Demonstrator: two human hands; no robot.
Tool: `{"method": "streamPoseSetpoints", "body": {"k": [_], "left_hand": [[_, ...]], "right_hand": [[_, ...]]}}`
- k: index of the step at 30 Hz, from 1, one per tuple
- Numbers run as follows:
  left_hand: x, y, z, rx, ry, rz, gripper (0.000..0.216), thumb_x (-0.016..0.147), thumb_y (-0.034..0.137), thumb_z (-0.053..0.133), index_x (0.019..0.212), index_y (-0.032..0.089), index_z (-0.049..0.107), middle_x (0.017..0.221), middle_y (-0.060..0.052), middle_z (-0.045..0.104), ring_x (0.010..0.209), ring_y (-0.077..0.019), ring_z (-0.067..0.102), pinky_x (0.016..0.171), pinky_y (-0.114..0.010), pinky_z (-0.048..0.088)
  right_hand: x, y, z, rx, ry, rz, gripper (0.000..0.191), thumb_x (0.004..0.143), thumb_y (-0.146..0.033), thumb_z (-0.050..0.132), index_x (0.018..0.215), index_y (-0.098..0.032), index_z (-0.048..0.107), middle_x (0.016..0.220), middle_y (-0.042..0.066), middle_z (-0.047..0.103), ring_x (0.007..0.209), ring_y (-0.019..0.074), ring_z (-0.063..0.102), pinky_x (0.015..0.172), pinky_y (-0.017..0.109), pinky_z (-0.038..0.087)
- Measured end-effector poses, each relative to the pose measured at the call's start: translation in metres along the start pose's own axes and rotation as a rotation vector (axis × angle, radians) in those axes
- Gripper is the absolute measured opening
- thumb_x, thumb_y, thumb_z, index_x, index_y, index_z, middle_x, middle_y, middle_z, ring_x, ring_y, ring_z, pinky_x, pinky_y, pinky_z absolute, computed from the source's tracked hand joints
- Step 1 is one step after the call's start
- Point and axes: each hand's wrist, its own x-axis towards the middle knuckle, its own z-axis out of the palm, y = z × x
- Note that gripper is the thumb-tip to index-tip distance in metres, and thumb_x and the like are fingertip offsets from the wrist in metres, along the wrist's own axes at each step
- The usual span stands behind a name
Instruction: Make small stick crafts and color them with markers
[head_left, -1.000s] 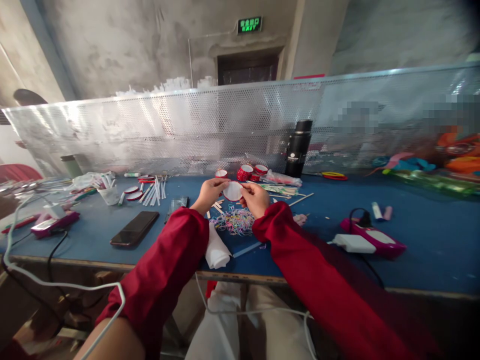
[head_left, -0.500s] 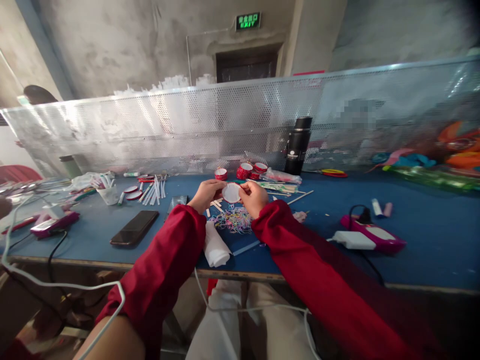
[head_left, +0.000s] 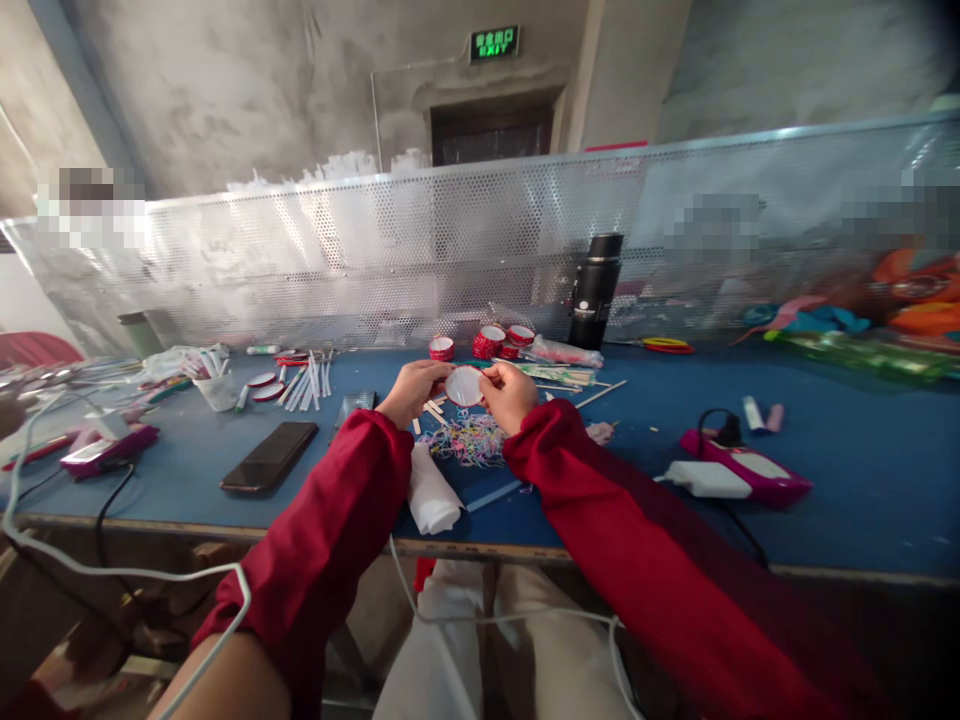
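A small round white disc with a red rim (head_left: 464, 385) is held up over the blue table (head_left: 840, 480) between both hands. My left hand (head_left: 412, 390) pinches its left edge, fingers closed. On the disc's right edge my right hand (head_left: 512, 395) is closed too, thumb and fingers pressed on the rim. Both arms wear red sleeves. Just below the hands lies a heap of thin coloured strings (head_left: 466, 441). A folded white cloth (head_left: 432, 495) lies beside my left forearm.
A black phone (head_left: 269, 456) lies at the left. White sticks (head_left: 306, 385) and a white cup (head_left: 218, 390) sit further left. Red-and-white rolls (head_left: 490, 342) and a black flask (head_left: 595, 291) stand at the perforated metal screen (head_left: 337, 260). A pink device (head_left: 750, 478) with a white charger is at the right.
The view has shifted slightly. Both hands keep hold of the disc, which sits a touch lower and nearer than a second ago.
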Motion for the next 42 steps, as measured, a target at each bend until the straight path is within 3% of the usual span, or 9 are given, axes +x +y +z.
{"method": "streamPoseSetpoints", "body": {"k": [3,5,8,11,18,21,26,32,42], "left_hand": [[-0.004,0.002,0.001,0.014,-0.002,0.011,0.004,0.081,0.016,0.08,0.081,0.013,0.081,0.076,-0.004,0.073,0.06,-0.0078,0.059,0.059,-0.02,0.05],[-0.008,0.003,0.003,0.044,-0.028,0.044,0.017,0.08,0.021,0.083,0.095,0.014,0.083,0.086,-0.007,0.077,0.069,-0.0115,0.066,0.062,-0.022,0.053],[-0.012,0.002,0.005,0.114,-0.094,0.12,0.041,0.076,0.022,0.088,0.117,0.016,0.081,0.106,-0.009,0.08,0.08,-0.0149,0.071,0.064,-0.023,0.055],[-0.011,-0.001,0.006,0.212,-0.176,0.187,0.05,0.074,0.018,0.088,0.124,0.016,0.079,0.107,-0.009,0.081,0.081,-0.0159,0.072,0.061,-0.022,0.055],[0.001,-0.01,-0.001,0.339,-0.302,0.308,0.069,0.073,0.022,0.088,0.14,0.014,0.07,0.108,-0.011,0.082,0.082,-0.0183,0.073,0.062,-0.024,0.057],[0.003,-0.01,-0.004,0.372,-0.332,0.367,0.073,0.072,0.026,0.089,0.14,0.012,0.069,0.106,-0.012,0.081,0.077,-0.0174,0.072,0.062,-0.025,0.057],[0.001,-0.006,-0.005,0.479,-0.377,0.464,0.061,0.076,0.03,0.085,0.133,0.01,0.074,0.088,-0.008,0.08,0.071,-0.0171,0.07,0.062,-0.026,0.056],[-0.002,0.0,-0.007,0.548,-0.387,0.556,0.053,0.075,0.024,0.08,0.127,0.012,0.078,0.089,-0.005,0.079,0.076,-0.0167,0.071,0.073,-0.027,0.058],[0.001,0.003,-0.011,0.557,-0.414,0.545,0.053,0.075,0.024,0.081,0.126,0.012,0.078,0.089,-0.006,0.08,0.079,-0.0179,0.072,0.079,-0.03,0.058]], "right_hand": [[0.001,-0.001,0.0,0.015,0.002,0.029,0.011,0.081,-0.036,0.063,0.079,-0.025,0.064,0.071,0.003,0.073,0.057,0.021,0.069,0.051,0.031,0.055],[0.002,-0.002,-0.001,0.028,0.014,0.064,0.012,0.08,-0.036,0.062,0.082,-0.024,0.066,0.07,0.003,0.073,0.054,0.0202,0.068,0.048,0.03,0.054],[0.006,-0.002,-0.003,0.064,0.074,0.101,0.029,0.079,-0.034,0.061,0.103,-0.021,0.072,0.072,0.002,0.072,0.054,0.0202,0.068,0.044,0.029,0.052],[0.01,0.0,-0.006,0.081,0.115,0.109,0.045,0.079,-0.033,0.061,0.12,-0.019,0.073,0.071,0.001,0.072,0.054,0.02,0.068,0.044,0.029,0.053],[0.012,-0.001,-0.01,0.077,0.134,0.145,0.044,0.08,-0.03,0.059,0.116,-0.016,0.079,0.067,0.002,0.072,0.051,0.0179,0.066,0.043,0.025,0.052],[0.013,-0.004,-0.011,0.106,0.136,0.175,0.043,0.079,-0.029,0.061,0.116,-0.016,0.08,0.072,0.003,0.074,0.051,0.0173,0.067,0.042,0.024,0.051],[0.013,-0.005,-0.012,0.138,0.112,0.198,0.043,0.079,-0.025,0.06,0.116,-0.015,0.08,0.066,0.002,0.072,0.049,0.0169,0.065,0.042,0.025,0.052],[0.014,-0.004,-0.011,0.14,0.094,0.195,0.043,0.079,-0.024,0.061,0.115,-0.014,0.081,0.068,0.003,0.074,0.048,0.0173,0.065,0.042,0.026,0.052],[0.017,0.003,-0.013,0.123,0.063,0.171,0.042,0.079,-0.026,0.061,0.115,-0.016,0.081,0.068,0.003,0.074,0.048,0.0184,0.065,0.044,0.028,0.054]]}}
